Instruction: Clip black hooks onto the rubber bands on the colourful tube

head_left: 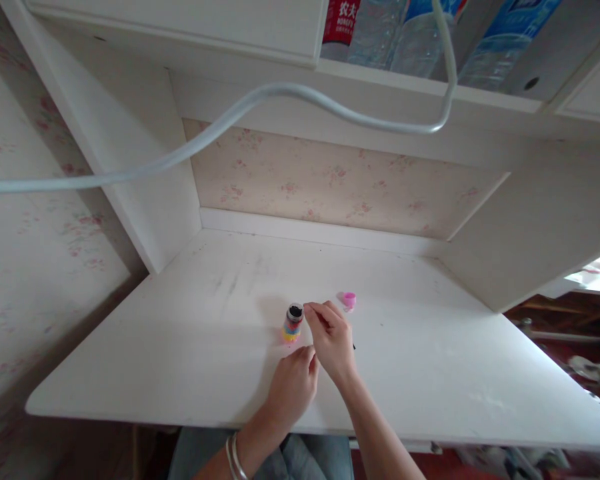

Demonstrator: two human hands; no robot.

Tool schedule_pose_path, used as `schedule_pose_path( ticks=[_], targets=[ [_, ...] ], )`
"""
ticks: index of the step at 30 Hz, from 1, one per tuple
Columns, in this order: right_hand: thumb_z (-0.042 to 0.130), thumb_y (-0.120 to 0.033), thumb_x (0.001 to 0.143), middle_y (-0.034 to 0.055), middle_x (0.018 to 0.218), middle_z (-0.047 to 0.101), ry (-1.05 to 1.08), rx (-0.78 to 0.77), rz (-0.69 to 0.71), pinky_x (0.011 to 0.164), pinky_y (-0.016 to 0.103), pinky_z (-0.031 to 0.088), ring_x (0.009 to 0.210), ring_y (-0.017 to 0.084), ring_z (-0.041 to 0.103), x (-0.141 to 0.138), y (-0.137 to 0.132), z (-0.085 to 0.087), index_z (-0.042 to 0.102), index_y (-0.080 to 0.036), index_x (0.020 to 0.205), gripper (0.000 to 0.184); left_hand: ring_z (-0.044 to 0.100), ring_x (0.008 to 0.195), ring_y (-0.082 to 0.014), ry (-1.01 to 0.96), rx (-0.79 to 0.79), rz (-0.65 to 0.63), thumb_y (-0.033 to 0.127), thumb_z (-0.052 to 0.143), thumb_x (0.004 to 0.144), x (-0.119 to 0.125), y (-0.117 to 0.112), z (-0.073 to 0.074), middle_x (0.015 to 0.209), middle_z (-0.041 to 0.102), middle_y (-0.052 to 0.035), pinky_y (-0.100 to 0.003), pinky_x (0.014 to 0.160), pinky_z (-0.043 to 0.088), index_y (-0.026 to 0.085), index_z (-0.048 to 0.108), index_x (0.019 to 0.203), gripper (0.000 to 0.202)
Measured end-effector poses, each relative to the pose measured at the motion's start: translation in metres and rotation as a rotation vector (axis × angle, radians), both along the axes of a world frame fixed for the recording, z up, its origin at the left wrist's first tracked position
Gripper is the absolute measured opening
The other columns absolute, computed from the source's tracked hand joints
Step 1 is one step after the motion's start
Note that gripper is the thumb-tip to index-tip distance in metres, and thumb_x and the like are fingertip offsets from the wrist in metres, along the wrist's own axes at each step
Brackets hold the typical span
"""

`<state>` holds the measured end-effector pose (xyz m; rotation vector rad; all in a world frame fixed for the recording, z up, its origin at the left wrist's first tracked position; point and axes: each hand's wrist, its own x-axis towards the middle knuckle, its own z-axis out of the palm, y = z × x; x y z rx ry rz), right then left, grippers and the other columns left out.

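A small clear bottle [292, 325] stands upright on the white desk, filled in coloured layers, with black at its mouth and red, blue and yellow lower down. Just right of its mouth, my right hand [332, 337] is closed in a pinch; whatever its fingertips hold is too small to make out. My left hand [294, 381] is closed in front of the bottle, thumb and fingers together beside my right wrist, their contents hidden. Beyond my right hand lies a pink cap [349, 300]. A tiny black piece [354, 347] shows beside that hand.
The white desk [180, 360] has side panels and a back ledge. Overhead, a shelf holds several plastic water bottles [425, 37]. A pale cable [300, 90] hangs across the view. Clutter lies beyond the desk's right edge.
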<state>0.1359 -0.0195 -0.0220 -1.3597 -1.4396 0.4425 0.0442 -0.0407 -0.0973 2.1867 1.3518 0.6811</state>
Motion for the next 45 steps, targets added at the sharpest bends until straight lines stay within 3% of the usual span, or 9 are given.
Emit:
schedule_pose_path(
  ticks=[6, 12, 17, 23, 28, 35, 45],
  targets=[
    [0.053, -0.031, 0.09, 0.001, 0.076, 0.055, -0.04, 0.026, 0.03, 0.054, 0.023, 0.039, 0.066, 0.012, 0.05, -0.002, -0.009, 0.0, 0.071, -0.023, 0.096, 0.021, 0.067, 0.089, -0.0216, -0.058, -0.008, -0.046, 0.01, 0.041, 0.084, -0.001, 0.002, -0.005, 0.093, 0.071, -0.0097, -0.032, 0.08, 0.052, 0.016, 0.062, 0.096, 0.025],
    [0.052, -0.033, 0.091, 0.0012, 0.075, 0.057, 0.0, 0.019, -0.022, 0.057, 0.024, 0.04, 0.064, 0.012, 0.05, 0.004, -0.017, -0.006, 0.071, -0.021, 0.096, 0.023, 0.066, 0.08, -0.0191, -0.089, 0.026, -0.017, 0.011, 0.041, 0.086, -0.001, -0.001, 0.0, 0.085, 0.07, -0.007, -0.028, 0.072, 0.051, 0.018, 0.062, 0.091, 0.022],
    [0.048, -0.039, 0.091, 0.005, 0.084, 0.063, 0.006, -0.063, -0.191, 0.066, 0.026, 0.044, 0.072, 0.016, 0.056, 0.031, -0.019, -0.03, 0.07, -0.019, 0.092, 0.03, 0.066, 0.077, -0.0168, -0.156, 0.034, -0.023, 0.021, 0.039, 0.094, -0.003, -0.003, 0.007, 0.086, 0.07, -0.005, -0.026, 0.07, 0.049, 0.02, 0.063, 0.096, 0.024],
    [0.048, -0.042, 0.087, 0.0038, 0.091, 0.063, -0.354, -0.325, -0.394, 0.066, 0.029, 0.043, 0.071, 0.017, 0.06, 0.077, -0.036, -0.069, 0.068, -0.024, 0.103, 0.032, 0.066, 0.082, -0.0154, -0.291, 0.025, 0.003, 0.027, 0.04, 0.096, -0.005, -0.006, 0.01, 0.089, 0.071, -0.0045, -0.024, 0.075, 0.049, 0.021, 0.065, 0.099, 0.026],
    [0.041, -0.039, 0.09, 0.0051, 0.093, 0.065, -0.444, -0.344, -0.334, 0.069, 0.028, 0.044, 0.076, 0.018, 0.064, 0.088, -0.045, -0.083, 0.069, -0.025, 0.099, 0.033, 0.065, 0.078, -0.0129, -0.356, 0.088, 0.055, 0.029, 0.044, 0.096, -0.021, -0.011, 0.03, 0.092, 0.071, -0.0045, -0.021, 0.071, 0.049, 0.021, 0.066, 0.103, 0.024],
    [0.041, -0.034, 0.09, 0.0031, 0.098, 0.066, -0.489, -0.39, -0.336, 0.067, 0.028, 0.041, 0.073, 0.017, 0.063, 0.087, -0.04, -0.082, 0.069, -0.027, 0.095, 0.029, 0.058, 0.063, -0.0099, -0.264, 0.301, 0.142, 0.032, 0.044, 0.096, -0.049, 0.008, 0.074, 0.081, 0.066, -0.003, -0.02, 0.061, 0.045, 0.02, 0.064, 0.109, 0.027],
    [0.041, -0.037, 0.091, 0.0039, 0.099, 0.066, -0.446, -0.377, -0.331, 0.072, 0.029, 0.043, 0.078, 0.018, 0.064, 0.088, -0.043, -0.085, 0.068, -0.027, 0.098, 0.03, 0.063, 0.075, -0.0117, -0.022, 0.351, 0.222, 0.033, 0.041, 0.096, -0.047, 0.027, 0.074, 0.094, 0.066, -0.0034, -0.018, 0.061, 0.047, 0.023, 0.063, 0.113, 0.029]
  ],
)
